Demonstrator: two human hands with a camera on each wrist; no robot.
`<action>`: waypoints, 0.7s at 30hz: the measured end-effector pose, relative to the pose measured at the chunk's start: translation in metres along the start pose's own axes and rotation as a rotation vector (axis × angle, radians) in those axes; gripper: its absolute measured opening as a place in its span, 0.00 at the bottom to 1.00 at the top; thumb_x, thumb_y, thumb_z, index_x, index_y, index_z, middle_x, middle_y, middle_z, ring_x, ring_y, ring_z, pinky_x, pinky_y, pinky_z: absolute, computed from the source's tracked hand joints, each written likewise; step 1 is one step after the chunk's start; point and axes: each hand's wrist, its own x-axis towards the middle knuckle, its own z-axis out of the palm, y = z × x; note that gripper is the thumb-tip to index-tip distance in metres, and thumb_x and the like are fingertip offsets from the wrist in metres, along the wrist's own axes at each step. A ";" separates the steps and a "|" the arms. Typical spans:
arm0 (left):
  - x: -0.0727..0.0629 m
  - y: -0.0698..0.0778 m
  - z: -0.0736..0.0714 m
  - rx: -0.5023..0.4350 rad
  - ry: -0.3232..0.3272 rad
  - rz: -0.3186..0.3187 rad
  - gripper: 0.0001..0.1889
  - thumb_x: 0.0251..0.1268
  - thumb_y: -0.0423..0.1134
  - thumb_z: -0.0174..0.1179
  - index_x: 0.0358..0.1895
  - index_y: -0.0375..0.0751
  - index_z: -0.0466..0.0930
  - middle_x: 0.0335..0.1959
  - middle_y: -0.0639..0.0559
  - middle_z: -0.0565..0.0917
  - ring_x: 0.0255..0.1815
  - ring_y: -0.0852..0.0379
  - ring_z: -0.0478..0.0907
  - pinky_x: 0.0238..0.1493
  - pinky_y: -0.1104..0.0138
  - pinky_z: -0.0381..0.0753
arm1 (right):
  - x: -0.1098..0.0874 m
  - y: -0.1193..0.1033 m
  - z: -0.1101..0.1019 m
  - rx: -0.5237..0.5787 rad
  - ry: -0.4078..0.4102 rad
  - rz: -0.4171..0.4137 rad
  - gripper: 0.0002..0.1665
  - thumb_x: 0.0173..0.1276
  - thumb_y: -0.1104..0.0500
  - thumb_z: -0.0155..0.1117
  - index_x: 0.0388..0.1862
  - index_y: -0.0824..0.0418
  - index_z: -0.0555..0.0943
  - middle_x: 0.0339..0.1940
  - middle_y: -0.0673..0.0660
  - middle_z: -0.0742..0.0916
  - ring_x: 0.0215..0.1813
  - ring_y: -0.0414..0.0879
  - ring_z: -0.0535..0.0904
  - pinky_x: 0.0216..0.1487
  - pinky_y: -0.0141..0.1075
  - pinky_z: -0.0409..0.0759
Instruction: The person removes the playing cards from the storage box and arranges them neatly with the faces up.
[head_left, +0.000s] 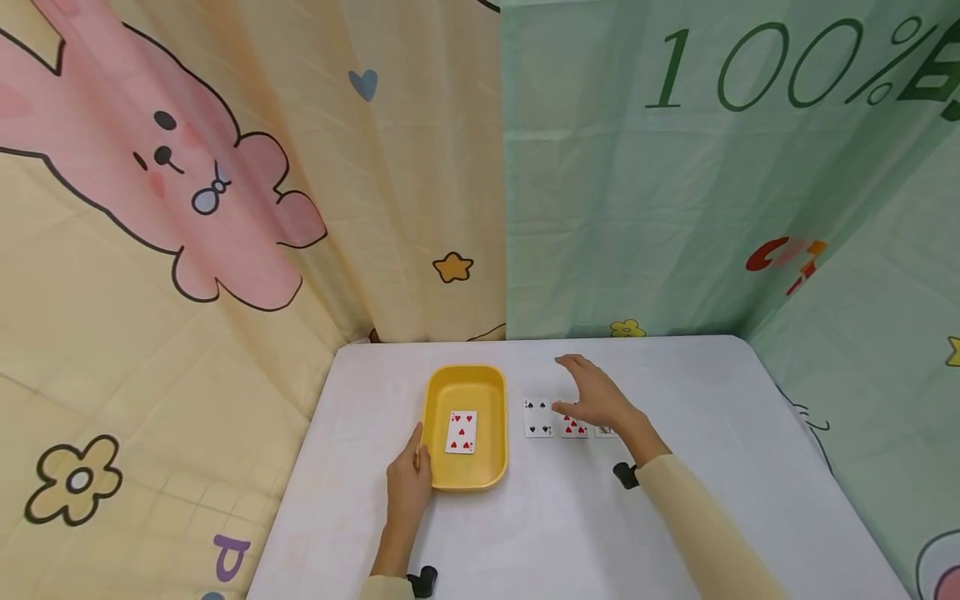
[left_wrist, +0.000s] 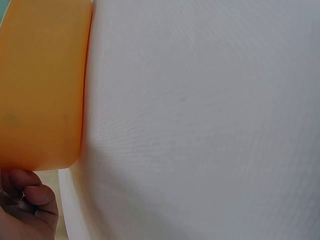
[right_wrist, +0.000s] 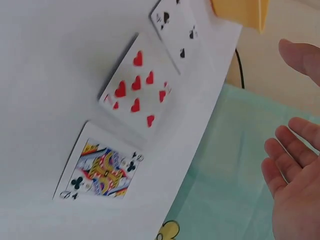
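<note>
My left hand (head_left: 409, 479) grips the left rim of a yellow tray (head_left: 495, 475), thumb on the near side; curled fingers (left_wrist: 37, 195) show against its wall in the left wrist view. A five of hearts (head_left: 461, 432) lies face up inside the tray. To the tray's right, a four of spades (head_left: 538, 419), a seven of hearts (right_wrist: 136, 85) and a queen of clubs (right_wrist: 106, 170) lie face up in a row. My right hand (head_left: 597, 402) hovers over this row with thumb and fingers spread, holding nothing. It partly covers the seven and the queen in the head view.
A white table (head_left: 540, 533) carries the tray and cards. Printed curtains, one cream (head_left: 420, 167) and one green (head_left: 585, 208), hang behind and beside it. Black straps (head_left: 626, 476) sit at both wrists.
</note>
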 end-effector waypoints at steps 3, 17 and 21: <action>0.001 0.000 0.000 -0.001 -0.004 0.004 0.25 0.77 0.35 0.57 0.75 0.45 0.72 0.20 0.53 0.68 0.21 0.61 0.62 0.25 0.72 0.66 | 0.010 -0.018 0.007 0.007 -0.005 -0.023 0.52 0.61 0.45 0.77 0.79 0.58 0.66 0.78 0.60 0.70 0.76 0.61 0.68 0.73 0.59 0.70; 0.000 -0.003 0.000 -0.019 -0.002 -0.027 0.25 0.77 0.36 0.58 0.75 0.47 0.72 0.20 0.55 0.66 0.20 0.61 0.64 0.23 0.72 0.66 | 0.041 -0.094 0.057 0.064 -0.108 -0.144 0.50 0.62 0.43 0.76 0.78 0.58 0.67 0.78 0.57 0.71 0.76 0.56 0.70 0.76 0.53 0.68; 0.000 -0.003 0.001 -0.030 -0.006 -0.013 0.25 0.77 0.36 0.58 0.75 0.48 0.73 0.19 0.56 0.65 0.20 0.62 0.63 0.23 0.72 0.67 | 0.045 -0.105 0.077 0.101 -0.151 -0.148 0.49 0.62 0.45 0.76 0.78 0.58 0.67 0.78 0.58 0.71 0.75 0.55 0.71 0.75 0.52 0.69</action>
